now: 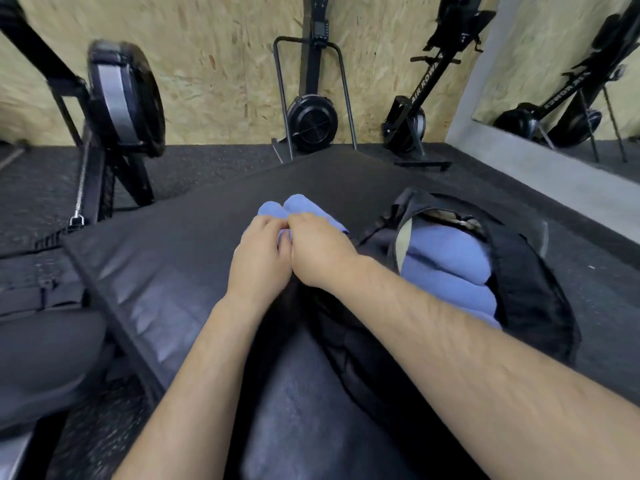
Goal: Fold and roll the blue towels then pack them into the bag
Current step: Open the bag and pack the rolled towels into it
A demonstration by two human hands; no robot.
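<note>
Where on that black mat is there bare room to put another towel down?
Bare mat lies left of the left hand, out to the mat's left edge, and beyond the blue towel toward the far edge. The right is crowded: the right hand and the open bag, holding packed towels, sit close together.

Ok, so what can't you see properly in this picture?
All in the head view:
- The blue towel: mostly under the left hand and right hand, so how far it is rolled is hidden.
- The packed towels: the bag covers their ends, so no sure count.
- The grip: the fingers curl into the cloth, hiding it.
- The left exercise machine: motion-blurred.
</note>
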